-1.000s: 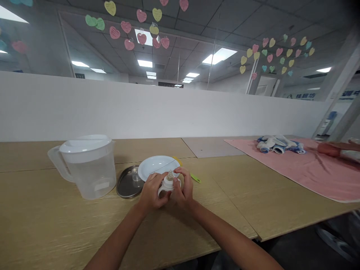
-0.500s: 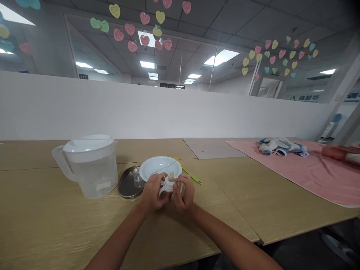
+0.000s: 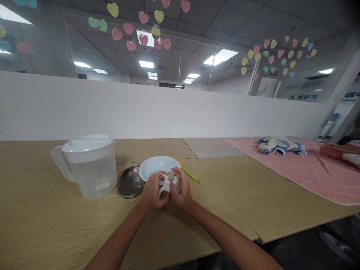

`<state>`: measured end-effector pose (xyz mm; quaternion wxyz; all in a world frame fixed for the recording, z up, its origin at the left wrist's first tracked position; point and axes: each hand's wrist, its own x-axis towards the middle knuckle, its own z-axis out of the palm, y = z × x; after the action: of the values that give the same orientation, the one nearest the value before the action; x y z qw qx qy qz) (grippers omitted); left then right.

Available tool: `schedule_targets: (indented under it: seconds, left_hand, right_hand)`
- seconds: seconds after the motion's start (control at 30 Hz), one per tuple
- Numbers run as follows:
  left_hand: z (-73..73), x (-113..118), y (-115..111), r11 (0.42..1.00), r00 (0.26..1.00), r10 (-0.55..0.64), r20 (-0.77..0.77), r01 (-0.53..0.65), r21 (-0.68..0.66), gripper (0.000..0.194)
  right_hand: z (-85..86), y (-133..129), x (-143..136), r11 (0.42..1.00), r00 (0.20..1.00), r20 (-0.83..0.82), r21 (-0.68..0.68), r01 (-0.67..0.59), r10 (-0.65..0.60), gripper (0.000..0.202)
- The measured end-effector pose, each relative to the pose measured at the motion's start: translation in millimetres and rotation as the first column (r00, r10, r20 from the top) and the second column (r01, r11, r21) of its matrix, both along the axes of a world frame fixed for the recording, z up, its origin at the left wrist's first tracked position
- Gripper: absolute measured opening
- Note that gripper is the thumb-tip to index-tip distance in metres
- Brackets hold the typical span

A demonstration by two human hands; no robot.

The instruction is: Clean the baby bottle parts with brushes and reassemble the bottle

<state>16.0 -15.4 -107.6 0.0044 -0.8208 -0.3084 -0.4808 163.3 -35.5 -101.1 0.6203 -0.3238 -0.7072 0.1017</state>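
Clasping a white teat-topped bottle (image 3: 170, 182) from both sides, a person's left hand (image 3: 152, 191) and right hand (image 3: 182, 188) close together around it above a wooden table (image 3: 70, 232) in the head-camera view. From the bottle, a shallow white bowl (image 3: 157, 165) sits at 11 o'clock, a dark metal tray (image 3: 126, 186) and lidded pitcher (image 3: 94, 170) toward 9, a green-handled utensil (image 3: 191, 175) between 2 and 3, and a pink cloth (image 3: 303, 176) well off toward 3.

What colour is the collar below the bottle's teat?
White; the collar shows best in the head view, the only one here.
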Motion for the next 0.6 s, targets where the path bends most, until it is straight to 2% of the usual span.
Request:
schedule_targets:
  seconds: [0.2, 0.43, 0.6]
  left_hand:
    - [-1.9, 0.3, 0.9, 1.000, 1.000, -0.008, 0.006, 0.008, -0.016, 0.060]
    - [-2.6, 1.4, 0.3, 0.999, 1.000, -0.007, 0.001, 0.008, -0.032, 0.058]
    - [2.4, -3.3, 1.2, 1.000, 0.998, -0.029, -0.050, 0.028, -0.012, 0.054]
  right_hand:
    - [3.2, -0.8, -5.0, 0.997, 0.997, -0.004, 0.001, 0.080, -0.080, 0.036]
    - [7.2, -5.9, -15.0, 0.955, 0.962, -0.035, -0.139, 0.264, -0.271, 0.040]
    - [9.6, -4.9, -13.8, 0.948, 0.962, -0.009, -0.173, 0.267, -0.273, 0.043]
